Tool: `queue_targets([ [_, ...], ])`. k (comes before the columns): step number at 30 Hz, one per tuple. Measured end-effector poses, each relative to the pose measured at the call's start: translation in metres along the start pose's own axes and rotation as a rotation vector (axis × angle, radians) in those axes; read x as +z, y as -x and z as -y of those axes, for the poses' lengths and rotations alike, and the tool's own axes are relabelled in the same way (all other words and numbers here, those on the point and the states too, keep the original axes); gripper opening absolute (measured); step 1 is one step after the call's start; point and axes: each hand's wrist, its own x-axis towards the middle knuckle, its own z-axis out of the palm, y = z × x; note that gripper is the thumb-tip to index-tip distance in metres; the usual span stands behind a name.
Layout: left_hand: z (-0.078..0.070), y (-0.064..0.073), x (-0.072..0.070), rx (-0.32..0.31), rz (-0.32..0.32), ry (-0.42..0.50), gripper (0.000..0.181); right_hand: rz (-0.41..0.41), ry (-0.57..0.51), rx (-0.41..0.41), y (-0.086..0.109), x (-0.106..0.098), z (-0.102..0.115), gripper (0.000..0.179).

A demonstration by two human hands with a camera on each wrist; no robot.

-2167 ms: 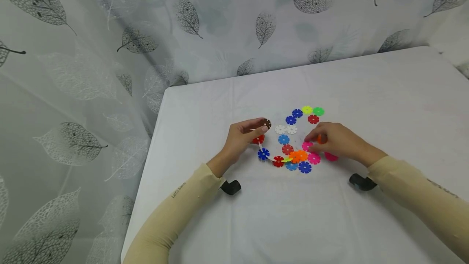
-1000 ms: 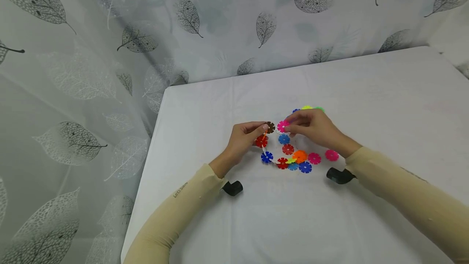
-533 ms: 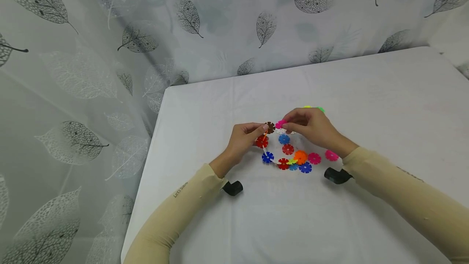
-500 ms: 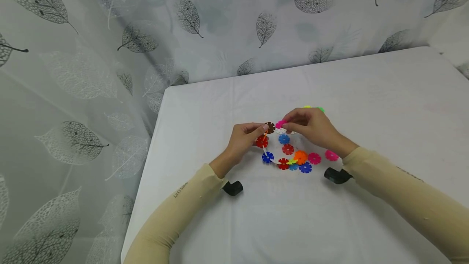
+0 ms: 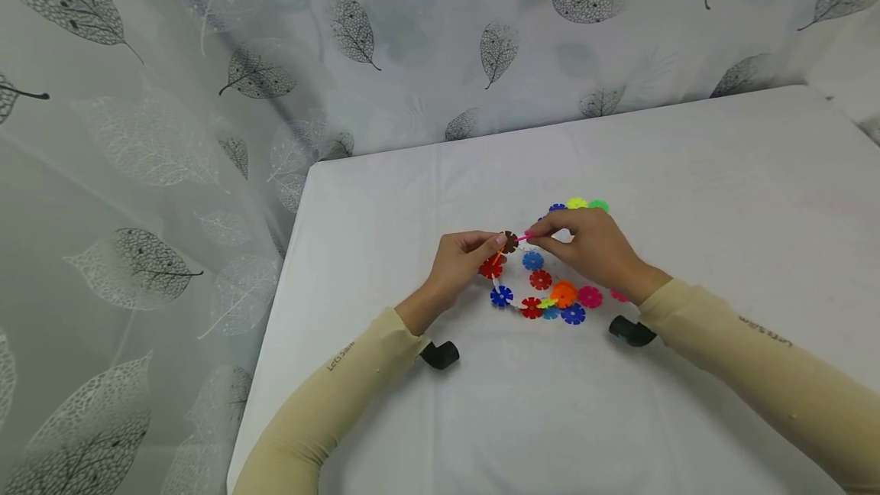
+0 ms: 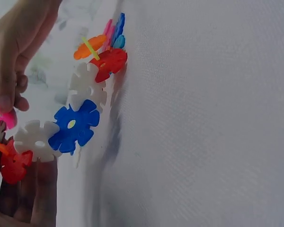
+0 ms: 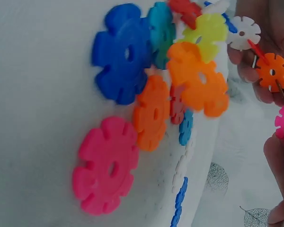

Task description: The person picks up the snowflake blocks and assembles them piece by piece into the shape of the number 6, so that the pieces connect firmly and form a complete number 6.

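My left hand (image 5: pixel 457 262) grips the end of a chain of slotted plastic building discs, at a brown disc (image 5: pixel 509 242) and an orange disc (image 7: pixel 273 71). Between thumb and fingers, my right hand (image 5: pixel 594 247) pinches a pink disc (image 5: pixel 524 237), turned edge-on against the brown one. Whether their slots are joined I cannot tell. From the left hand the chain curves down through a red disc (image 5: pixel 491 269), a white disc (image 6: pixel 37 140) and a blue disc (image 6: pixel 75 124) to a yellow disc (image 7: pixel 208 37) and a raised orange disc (image 7: pixel 199 78).
Loose discs lie on the white-covered table (image 5: pixel 522 403): a pink disc (image 5: pixel 590 296), a dark blue disc (image 5: pixel 573 314), a light blue disc (image 5: pixel 532 260), a green disc (image 5: pixel 599 206) and others. A leaf-patterned curtain (image 5: pixel 412 44) hangs behind the table.
My right hand picked up the pink disc on the right and carried it left to the brown disc, then turned it edge-on. My left hand shifted slightly right with the chain.
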Motion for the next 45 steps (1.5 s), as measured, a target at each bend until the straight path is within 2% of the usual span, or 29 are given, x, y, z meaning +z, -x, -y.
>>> queue_targets([
  [5, 0.001, 0.001, 0.003, -0.009, -0.016, 0.017, 0.028, -0.058, 0.117, -0.156, 0.002, 0.002, 0.0, 0.027],
  [10, 0.0, 0.001, 0.006, -0.046, -0.04, 0.032, 0.03, -0.125, 0.191, -0.253, 0.003, 0.004, -0.001, 0.031],
  [19, -0.001, 0.002, 0.009, -0.064, -0.033, 0.07, 0.031, -0.16, 0.174, -0.309, 0.005, 0.007, -0.007, 0.034],
  [25, -0.001, 0.001, 0.012, -0.133, -0.048, 0.091, 0.032, -0.156, 0.153, -0.337, 0.006, 0.008, -0.009, 0.034],
  [28, -0.002, 0.001, 0.013, -0.144, -0.049, 0.101, 0.031, -0.153, 0.156, -0.344, 0.007, 0.008, -0.01, 0.034],
  [35, -0.003, 0.004, 0.017, -0.095, -0.053, 0.031, 0.027, -0.121, 0.156, -0.326, 0.011, 0.008, -0.012, 0.036],
  [41, -0.007, 0.003, 0.018, -0.005, 0.029, 0.026, 0.031, -0.115, 0.109, -0.278, 0.015, 0.007, -0.017, 0.038],
  [45, -0.01, 0.003, 0.013, 0.017, 0.078, -0.015, 0.036, -0.101, 0.101, -0.288, 0.015, 0.006, -0.018, 0.037],
])
